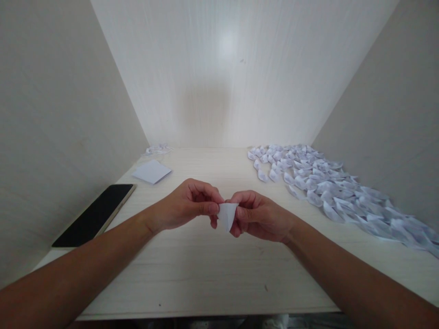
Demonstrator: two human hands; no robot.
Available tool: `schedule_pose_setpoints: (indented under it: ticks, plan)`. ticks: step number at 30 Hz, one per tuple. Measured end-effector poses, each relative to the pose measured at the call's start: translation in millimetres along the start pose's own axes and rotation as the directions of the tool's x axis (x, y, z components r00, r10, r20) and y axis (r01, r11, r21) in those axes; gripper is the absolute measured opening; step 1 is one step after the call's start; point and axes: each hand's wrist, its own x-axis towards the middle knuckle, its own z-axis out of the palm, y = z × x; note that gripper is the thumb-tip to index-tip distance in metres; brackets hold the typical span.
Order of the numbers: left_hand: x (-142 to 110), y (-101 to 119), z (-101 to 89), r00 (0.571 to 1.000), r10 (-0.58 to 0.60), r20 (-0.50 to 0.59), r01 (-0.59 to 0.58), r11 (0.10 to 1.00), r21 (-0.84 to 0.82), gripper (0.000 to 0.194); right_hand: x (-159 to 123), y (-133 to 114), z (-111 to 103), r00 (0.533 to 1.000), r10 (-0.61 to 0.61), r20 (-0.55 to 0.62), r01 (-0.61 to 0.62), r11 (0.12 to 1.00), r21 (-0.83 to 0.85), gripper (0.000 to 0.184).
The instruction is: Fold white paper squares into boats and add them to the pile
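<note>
A small piece of folded white paper (227, 216) is held up over the middle of the table, its lower end narrowing to a point. My left hand (192, 205) pinches its left edge between thumb and fingers. On the opposite edge, my right hand (257, 215) grips it the same way, with fingertips partly behind the paper. Both hands are closed and raised a little above the pale tabletop (206, 278).
Many small folded paper pieces (318, 183) spread along the right side. At the left lie a stack of white paper (152, 172), some white strips (158, 149) at the back, and a dark phone or tablet (94, 214). Pale walls (219, 59) enclose the table.
</note>
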Motion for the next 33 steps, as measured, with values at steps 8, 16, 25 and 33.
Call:
schedule_pose_setpoints:
  ticks: [8,16,25,33]
  plan:
    - [3.3,-5.0,4.8,0.996,0.018,-0.09,-0.028,0.994,-0.11,0.022,2.3,0.4,-4.4,0.998,-0.009,-0.056,0.01,1.0,0.009,0.023]
    - [3.1,-5.2,9.2,0.991,0.04,-0.127,-0.048,0.997,-0.061,0.021,4.0,3.1,-4.4,0.982,-0.028,-0.188,0.022,0.999,-0.033,0.03]
    - [6.7,-13.8,13.5,0.985,0.114,-0.13,-0.107,0.992,0.064,0.02,10.0,5.5,-9.1,0.932,-0.073,-0.355,0.025,0.99,-0.139,0.044]
    - [7.6,-11.4,13.4,0.949,0.122,-0.291,-0.101,0.991,0.085,0.022,13.1,5.6,-8.9,0.862,-0.191,-0.469,0.059,0.958,-0.282,0.043]
